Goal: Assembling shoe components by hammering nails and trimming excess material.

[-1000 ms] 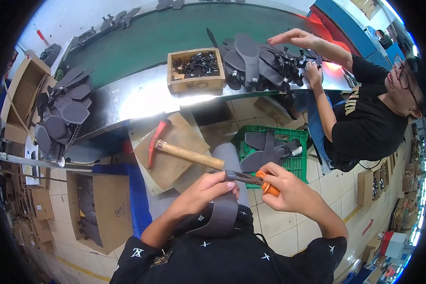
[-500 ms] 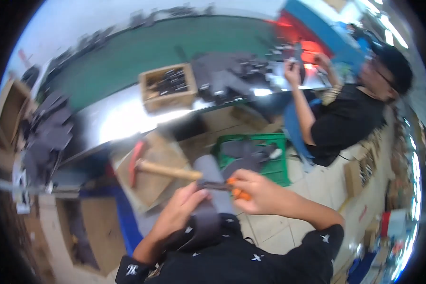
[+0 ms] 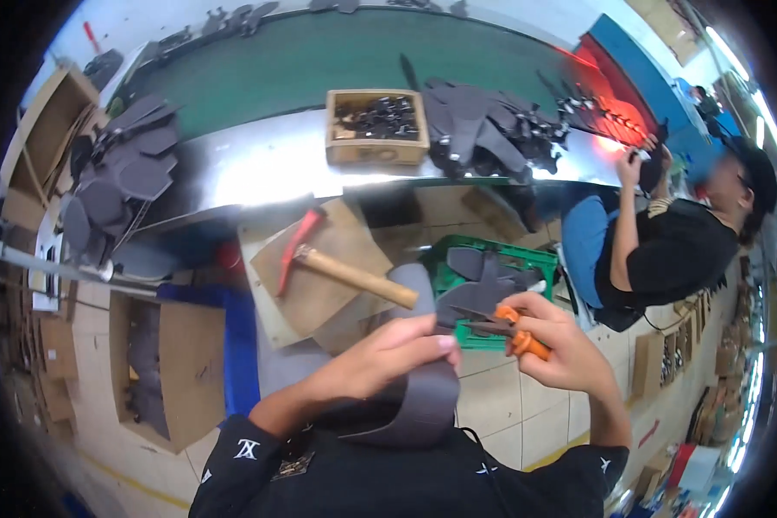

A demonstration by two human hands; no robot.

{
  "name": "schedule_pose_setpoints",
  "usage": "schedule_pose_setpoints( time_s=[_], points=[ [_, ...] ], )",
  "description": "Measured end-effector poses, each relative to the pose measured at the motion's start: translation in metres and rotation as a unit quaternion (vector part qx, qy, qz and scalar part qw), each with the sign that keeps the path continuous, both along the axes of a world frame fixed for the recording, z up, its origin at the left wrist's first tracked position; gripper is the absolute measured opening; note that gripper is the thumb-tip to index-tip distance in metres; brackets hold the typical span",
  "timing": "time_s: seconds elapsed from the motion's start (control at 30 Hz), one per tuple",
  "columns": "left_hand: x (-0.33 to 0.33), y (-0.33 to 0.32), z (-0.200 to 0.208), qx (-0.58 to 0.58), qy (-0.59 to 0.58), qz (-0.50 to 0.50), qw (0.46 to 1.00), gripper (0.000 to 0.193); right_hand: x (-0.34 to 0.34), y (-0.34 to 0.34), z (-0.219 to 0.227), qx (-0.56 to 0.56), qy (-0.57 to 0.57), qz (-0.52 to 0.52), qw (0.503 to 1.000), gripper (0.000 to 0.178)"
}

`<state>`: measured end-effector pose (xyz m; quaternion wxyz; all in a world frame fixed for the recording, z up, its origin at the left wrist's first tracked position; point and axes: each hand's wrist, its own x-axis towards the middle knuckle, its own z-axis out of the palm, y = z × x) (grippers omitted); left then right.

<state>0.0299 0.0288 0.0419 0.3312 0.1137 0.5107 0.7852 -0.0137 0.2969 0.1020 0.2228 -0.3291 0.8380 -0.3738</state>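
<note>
My right hand (image 3: 561, 345) grips a pair of scissors (image 3: 511, 328) by the orange handles. Their dark blades are spread and point left, a short way from my left hand. With thumb and fingers pressed together, my left hand (image 3: 388, 354) holds the edge of a curved dark grey sheet piece (image 3: 427, 406), which hangs in a bend close to my body. A hammer (image 3: 354, 276) with a red head and wooden handle lies on a brown board (image 3: 341, 237), its handle end just beyond my left fingers.
A green crate (image 3: 540, 259) holds flat grey pieces. On the metal-edged bench stands a wooden box (image 3: 375, 154) of small metal parts, with grey pieces (image 3: 470, 125) piled beside it. A co-worker (image 3: 673, 250) sits at right. Cardboard boxes (image 3: 190, 371) stand at lower left.
The scissors have come away from my left fingers toward the right, and their blades now show spread apart. My left hand still holds the grey piece. The whole view has shifted.
</note>
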Motion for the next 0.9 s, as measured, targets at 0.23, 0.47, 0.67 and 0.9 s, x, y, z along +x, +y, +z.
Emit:
schedule_pose_setpoints(
  time_s=[0.23, 0.47, 0.67, 0.9],
  points=[
    [0.008, -0.004, -0.001, 0.046, -0.03, 0.006, 0.998, 0.029, -0.012, -0.018, 0.016, 0.042, 0.023, 0.049, 0.998, 0.02],
    [0.007, -0.006, -0.006, 0.034, -0.018, 0.014, 0.999, 0.03, -0.016, -0.018, 0.021, 0.059, 0.011, 0.063, 0.996, 0.023],
    [0.005, -0.006, -0.004, 0.027, 0.004, 0.01, 1.0, 0.031, -0.017, -0.02, 0.02, 0.047, 0.027, 0.063, 0.997, 0.024],
    [0.008, -0.003, -0.003, 0.02, 0.018, 0.024, 0.999, 0.026, -0.021, -0.019, 0.021, 0.047, 0.011, 0.077, 0.996, 0.027]
  ],
)
